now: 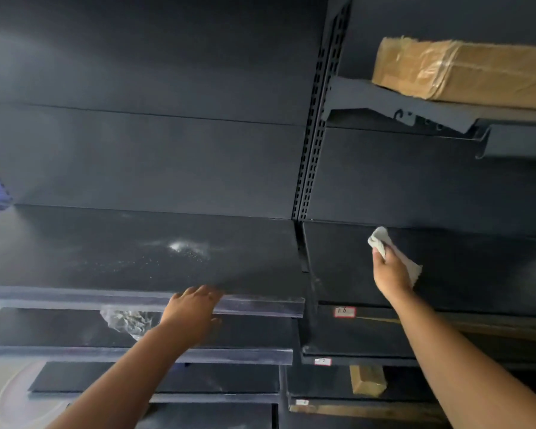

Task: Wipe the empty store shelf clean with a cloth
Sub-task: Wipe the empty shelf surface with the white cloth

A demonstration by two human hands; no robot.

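My right hand (390, 269) hides the middle of the grey cloth (381, 239). The taped cardboard parcel (458, 68) runs off the right edge. My left forearm covers part of a crumpled plastic bag (126, 320). The red-bordered label (344, 311) is too small to read.

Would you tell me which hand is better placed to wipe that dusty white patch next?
Left is nearer, but the right hand holds the cloth. The left hand rests bare on the shelf edge below the patch.

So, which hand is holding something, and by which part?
The right hand grips the grey cloth around its middle; both ends stick out. The left hand holds nothing, resting on the shelf edge.
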